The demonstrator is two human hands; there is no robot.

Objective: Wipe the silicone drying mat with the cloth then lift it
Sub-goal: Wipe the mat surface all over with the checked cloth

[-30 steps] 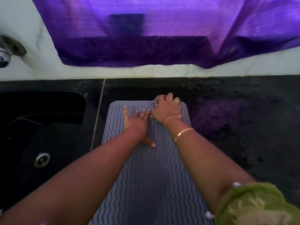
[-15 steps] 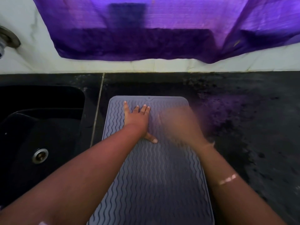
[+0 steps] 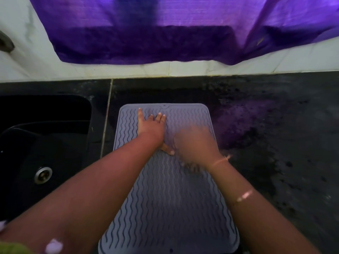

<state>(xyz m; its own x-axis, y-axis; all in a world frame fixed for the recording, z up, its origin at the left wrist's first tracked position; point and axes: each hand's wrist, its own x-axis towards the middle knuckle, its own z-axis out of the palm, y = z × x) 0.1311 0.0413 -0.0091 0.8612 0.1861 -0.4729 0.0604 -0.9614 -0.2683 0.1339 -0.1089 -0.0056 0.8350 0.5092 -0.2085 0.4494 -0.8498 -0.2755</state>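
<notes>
Fingers of the left hand are spread and laid flat on the upper part of the silicone drying mat, thumb splayed toward frame centre — the mat is pinned, not gripped. The right hand is motion-blurred just right of it, over the mat's upper middle; finger state cannot be told, and the cloth cannot be made out under the blur. The wiping step is judged in hand, lifting not yet begun. Next, an edge or corner would need to be pinched with the flat hand released. The mat lies flat at frame centre on the dark counter, right of the sink — long axis running top to bottom of frame, short edge toward the wall.
</notes>
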